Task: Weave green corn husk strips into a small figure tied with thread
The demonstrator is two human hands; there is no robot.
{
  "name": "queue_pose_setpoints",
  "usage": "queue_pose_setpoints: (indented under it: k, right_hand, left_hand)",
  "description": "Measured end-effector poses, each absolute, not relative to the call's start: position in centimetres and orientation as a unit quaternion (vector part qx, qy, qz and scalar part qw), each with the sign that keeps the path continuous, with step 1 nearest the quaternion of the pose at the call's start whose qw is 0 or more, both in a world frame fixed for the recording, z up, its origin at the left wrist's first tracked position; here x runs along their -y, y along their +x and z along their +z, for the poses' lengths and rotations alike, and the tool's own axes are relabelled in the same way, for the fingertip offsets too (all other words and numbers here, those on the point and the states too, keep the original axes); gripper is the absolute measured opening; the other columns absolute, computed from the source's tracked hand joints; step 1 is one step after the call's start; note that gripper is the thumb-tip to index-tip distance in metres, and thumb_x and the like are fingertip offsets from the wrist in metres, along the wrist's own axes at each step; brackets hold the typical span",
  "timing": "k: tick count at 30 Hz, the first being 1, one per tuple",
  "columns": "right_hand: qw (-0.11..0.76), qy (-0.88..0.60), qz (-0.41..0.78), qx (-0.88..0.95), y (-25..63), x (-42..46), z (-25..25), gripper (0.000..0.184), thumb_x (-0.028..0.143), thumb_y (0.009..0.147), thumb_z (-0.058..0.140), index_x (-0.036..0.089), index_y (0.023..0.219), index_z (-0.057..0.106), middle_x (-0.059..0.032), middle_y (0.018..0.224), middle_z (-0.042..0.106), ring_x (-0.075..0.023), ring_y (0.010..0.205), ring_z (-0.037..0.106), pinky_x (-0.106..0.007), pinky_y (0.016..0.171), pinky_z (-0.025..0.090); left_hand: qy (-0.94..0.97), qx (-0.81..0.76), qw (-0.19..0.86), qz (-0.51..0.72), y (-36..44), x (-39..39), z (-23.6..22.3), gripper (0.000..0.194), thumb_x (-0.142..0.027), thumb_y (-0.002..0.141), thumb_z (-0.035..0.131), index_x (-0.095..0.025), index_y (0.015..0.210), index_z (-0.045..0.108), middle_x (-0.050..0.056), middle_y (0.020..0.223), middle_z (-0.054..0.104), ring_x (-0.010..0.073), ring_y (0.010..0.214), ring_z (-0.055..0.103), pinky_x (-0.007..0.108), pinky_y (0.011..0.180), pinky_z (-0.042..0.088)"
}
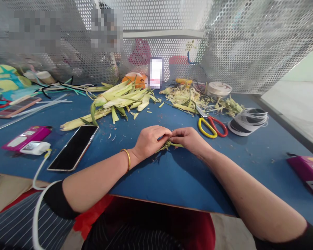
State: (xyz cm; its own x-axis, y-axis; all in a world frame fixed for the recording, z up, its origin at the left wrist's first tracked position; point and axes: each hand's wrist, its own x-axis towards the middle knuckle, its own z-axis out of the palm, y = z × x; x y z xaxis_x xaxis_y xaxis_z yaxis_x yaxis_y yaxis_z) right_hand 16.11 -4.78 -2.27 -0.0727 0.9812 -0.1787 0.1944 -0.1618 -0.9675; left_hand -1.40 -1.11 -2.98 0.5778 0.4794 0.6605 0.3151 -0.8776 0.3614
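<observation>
Low over the middle of the blue table, my two hands meet at the fingertips on a small braided or knotted piece of green plant strips (168,145), perhaps corn husk. My left hand (151,140), a gold bangle at its wrist, has its fingers closed on the left part of the piece. My right hand (190,139) pinches it from the right, thumb and forefinger together. Between the fingers the piece is partly hidden. Beyond my hands lie a pile of pale green corn husks (125,95) and a cut stalk (83,120).
Scissors (211,126) with yellow and red handles and a spool of white cord (247,121) lie to the right. A phone (74,147) and a purple device (28,137) are on the left. Shredded husk (187,95) lies before a perforated metal screen (161,24).
</observation>
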Motion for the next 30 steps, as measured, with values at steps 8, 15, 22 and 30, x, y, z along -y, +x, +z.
queue_pose_setpoints:
  k: [8, 15, 22, 30]
  right_hand:
    - [0.36, -0.581, 0.476, 0.553, 16.3, 4.9, -2.1, 0.017, 0.033, 0.067, 0.065, 0.017, 0.07, 0.065, 0.0041, 0.053, 0.055, -0.01, 0.05, 0.046, -0.024, 0.052, 0.033]
    - [0.321, -0.556, 0.485, 0.594, 17.3, 4.8, -1.6, 0.013, 0.03, 0.069, 0.061, 0.018, 0.071, 0.062, 0.0026, 0.06, 0.057, -0.0113, 0.056, 0.052, -0.025, 0.058, 0.036]
    - [0.22, -0.521, 0.472, 0.676, 18.4, 4.9, -1.3, 0.011, 0.029, 0.073, 0.056, 0.019, 0.071, 0.058, 0.0027, 0.06, 0.056, -0.0126, 0.058, 0.053, -0.025, 0.059, 0.039]
    - [0.142, -0.523, 0.462, 0.702, 19.2, 5.4, 0.4, 0.005, 0.024, 0.071, 0.054, 0.02, 0.07, 0.057, 0.0027, 0.063, 0.056, -0.0135, 0.061, 0.056, -0.025, 0.06, 0.042]
  left_hand:
    - [0.88, -0.226, 0.125, 0.398, -1.7, 1.0, -3.0, 0.013, -0.015, 0.088, 0.059, -0.018, 0.085, 0.071, 0.004, 0.086, 0.075, 0.0145, 0.079, 0.068, 0.026, 0.075, 0.051]
    - [0.882, -0.271, 0.169, 0.347, -1.9, 0.9, -3.0, 0.011, -0.018, 0.089, 0.06, -0.018, 0.085, 0.07, 0.002, 0.085, 0.073, 0.0137, 0.078, 0.066, 0.025, 0.073, 0.047]
    - [0.878, -0.323, 0.221, 0.274, -2.0, 0.9, -2.4, 0.013, -0.021, 0.09, 0.056, -0.018, 0.078, 0.063, 0.001, 0.082, 0.069, 0.0141, 0.078, 0.061, 0.026, 0.071, 0.043]
    - [0.863, -0.403, 0.187, 0.241, -2.5, 0.3, -2.1, 0.013, -0.02, 0.085, 0.054, -0.019, 0.072, 0.059, 0.001, 0.078, 0.066, 0.0153, 0.074, 0.058, 0.028, 0.068, 0.039]
